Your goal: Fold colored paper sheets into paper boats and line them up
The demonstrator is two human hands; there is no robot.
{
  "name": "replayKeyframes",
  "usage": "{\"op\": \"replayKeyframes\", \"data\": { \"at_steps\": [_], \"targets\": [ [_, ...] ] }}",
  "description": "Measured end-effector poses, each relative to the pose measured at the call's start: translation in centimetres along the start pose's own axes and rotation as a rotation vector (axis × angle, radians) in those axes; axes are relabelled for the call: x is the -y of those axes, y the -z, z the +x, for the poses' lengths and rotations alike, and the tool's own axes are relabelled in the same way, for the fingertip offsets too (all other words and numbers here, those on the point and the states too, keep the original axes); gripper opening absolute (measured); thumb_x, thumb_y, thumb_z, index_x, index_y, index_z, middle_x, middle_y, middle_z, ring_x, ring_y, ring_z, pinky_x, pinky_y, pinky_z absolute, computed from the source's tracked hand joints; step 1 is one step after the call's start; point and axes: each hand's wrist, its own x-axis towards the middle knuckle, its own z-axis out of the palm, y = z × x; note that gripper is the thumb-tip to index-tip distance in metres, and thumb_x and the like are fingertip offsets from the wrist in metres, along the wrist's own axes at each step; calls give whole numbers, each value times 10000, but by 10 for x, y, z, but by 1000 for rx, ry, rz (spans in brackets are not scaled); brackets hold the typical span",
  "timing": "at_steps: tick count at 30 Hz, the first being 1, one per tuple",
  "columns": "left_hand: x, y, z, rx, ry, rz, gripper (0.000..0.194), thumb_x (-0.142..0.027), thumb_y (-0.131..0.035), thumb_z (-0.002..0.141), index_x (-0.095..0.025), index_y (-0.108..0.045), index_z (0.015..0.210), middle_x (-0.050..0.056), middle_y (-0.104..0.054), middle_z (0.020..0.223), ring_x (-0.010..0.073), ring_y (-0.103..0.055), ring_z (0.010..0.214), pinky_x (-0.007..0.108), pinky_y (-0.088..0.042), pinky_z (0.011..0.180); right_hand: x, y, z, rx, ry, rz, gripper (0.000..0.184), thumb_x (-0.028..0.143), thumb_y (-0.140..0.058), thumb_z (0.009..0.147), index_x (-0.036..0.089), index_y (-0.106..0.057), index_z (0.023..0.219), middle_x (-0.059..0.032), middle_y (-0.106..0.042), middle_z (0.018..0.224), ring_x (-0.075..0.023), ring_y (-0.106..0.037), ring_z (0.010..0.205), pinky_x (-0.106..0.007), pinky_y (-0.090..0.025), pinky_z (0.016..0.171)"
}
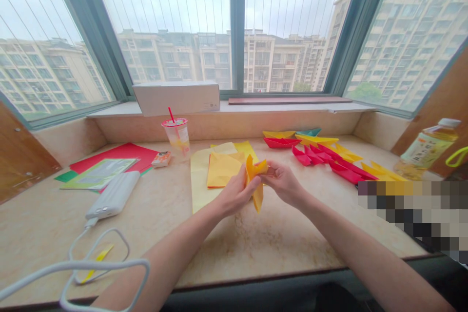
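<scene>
Between my hands, above the table, is a partly folded piece of yellow origami paper (257,195). My left hand (238,192) grips its side, thumb lying across the folds. At its upper right edge, the fingers of my right hand (281,180) pinch the paper. Behind my left hand lie orange-yellow paper sheets (221,169) on top of larger pale yellow sheets (199,175). To the right, folded paper boats stand in a group: red boats (314,155), yellow boats (321,140) and a teal boat (309,132).
Left on the stone-patterned table (292,234) are red paper (127,153), a white power bank (114,195) with its cable (109,264), and a small orange packet (161,159). A plastic cup (177,136) with a red straw stands near the sill. A drink bottle (426,148) stands right.
</scene>
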Motion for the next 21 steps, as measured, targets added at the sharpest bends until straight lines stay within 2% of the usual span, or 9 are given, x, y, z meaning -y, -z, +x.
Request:
{"op": "replayKeyframes", "data": {
  "at_steps": [3,6,8,10,12,14,16,19,21],
  "targets": [
    [0,1,-3,124,-40,39,371,-455,-450,941,-158,-556,1135,88,-645,1093,237,-602,982,356,-470,882,-1,-3,-3,14,8,-95,284,452,-719,802,198,-678,921,-42,-733,887,-197,-682,830,-337,-528,802],
    [0,1,-4,242,-57,75,229,-343,-495,905,-150,-600,968,40,-641,865,184,-589,796,292,-485,756,2,-5,-4,-2,56,-298,244,435,-703,817,192,-689,833,-32,-706,812,-180,-640,764,-319,-507,746],
    [0,0,-3,265,-54,93,150,-257,-496,866,-151,-599,892,17,-604,770,159,-557,722,268,-477,703,6,-6,-4,-36,136,-420,222,411,-714,809,191,-692,813,-45,-688,860,-187,-620,811,-328,-493,777],
    [-2,1,-3,253,-53,100,126,-197,-490,823,-153,-595,877,15,-596,775,156,-550,725,266,-476,702,10,-6,-5,-90,194,-466,232,389,-745,778,198,-699,901,-66,-672,986,-203,-611,894,-342,-488,818],
    [-5,1,-3,252,-44,80,155,-163,-469,800,-155,-598,885,23,-609,814,159,-561,753,271,-481,719,13,-4,-5,-107,168,-442,370,379,-764,758,224,-675,1082,-72,-662,1072,-215,-614,940,-348,-495,821],
    [-10,2,-4,293,-8,41,174,-148,-430,803,-155,-602,827,25,-616,787,151,-566,730,260,-481,695,13,-2,-6,-42,78,-370,521,382,-759,765,247,-608,1246,-67,-671,1087,-219,-627,950,-343,-502,801],
    [-16,3,-5,363,41,17,204,-140,-405,805,-161,-573,691,10,-591,673,131,-546,644,238,-464,631,11,-1,-6,48,-17,-265,595,390,-750,779,243,-560,1324,-63,-682,1064,-212,-637,929,-327,-505,766],
    [-21,5,-7,426,98,2,268,-143,-413,802,-175,-488,547,-11,-526,534,105,-499,527,220,-432,561,7,-2,-4,74,-84,-97,627,387,-768,761,208,-559,1324,-46,-698,949,-186,-640,825,-292,-496,679],
    [-21,4,-6,389,123,-26,300,-186,-395,856,-171,-506,578,-12,-522,523,102,-497,491,218,-419,527,6,-3,-1,15,-56,-19,533,381,-787,740,196,-627,1214,-26,-701,867,-174,-637,778,-286,-490,670]
  ]
}}
